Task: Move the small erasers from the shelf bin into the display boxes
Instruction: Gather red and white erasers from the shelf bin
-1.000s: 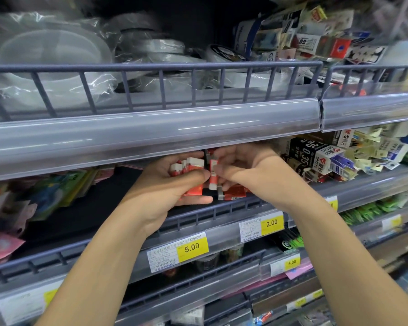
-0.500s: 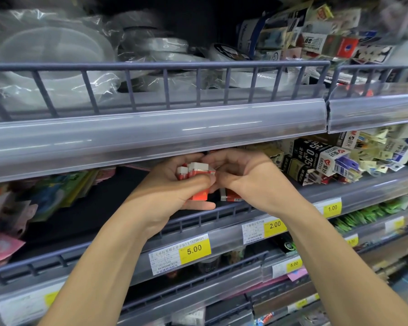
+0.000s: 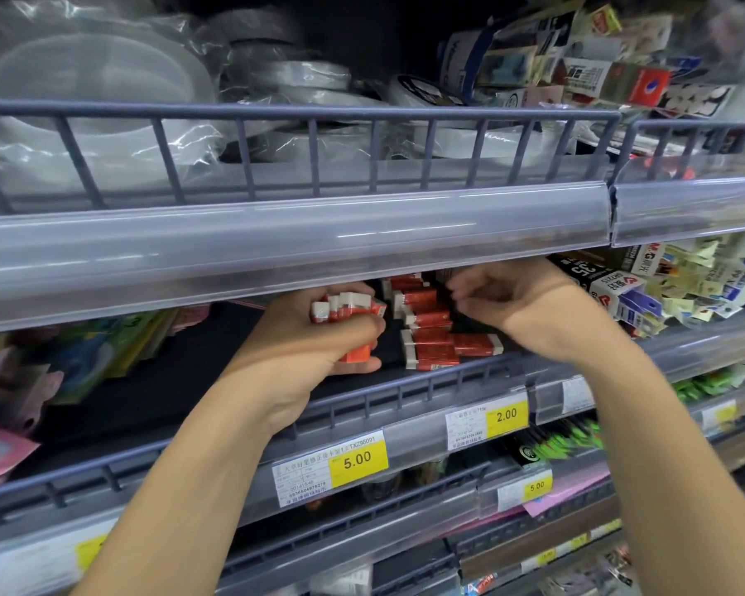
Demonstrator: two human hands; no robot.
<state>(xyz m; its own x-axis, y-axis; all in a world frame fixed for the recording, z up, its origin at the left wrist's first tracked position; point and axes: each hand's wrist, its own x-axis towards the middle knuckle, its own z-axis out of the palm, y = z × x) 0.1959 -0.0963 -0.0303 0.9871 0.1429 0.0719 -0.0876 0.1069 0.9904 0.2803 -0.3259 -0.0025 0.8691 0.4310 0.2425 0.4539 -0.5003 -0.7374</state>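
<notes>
Head view: left hand (image 3: 315,342) grips glossy red-wrapped rectangular erasers (image 3: 346,311).

Glossy red-wrapped erasers (image 3: 431,337); matt grey metal rail (image 3: 293,114); shiny clear plastic label strip (image 3: 276,247).

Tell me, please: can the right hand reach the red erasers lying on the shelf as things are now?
Probably yes. The right hand hovers just beside the red erasers, its fingers loosely curled and seemingly holding nothing. Nothing lies between them; the left hand, gripping a bunch of erasers, stays to the other side.
</notes>
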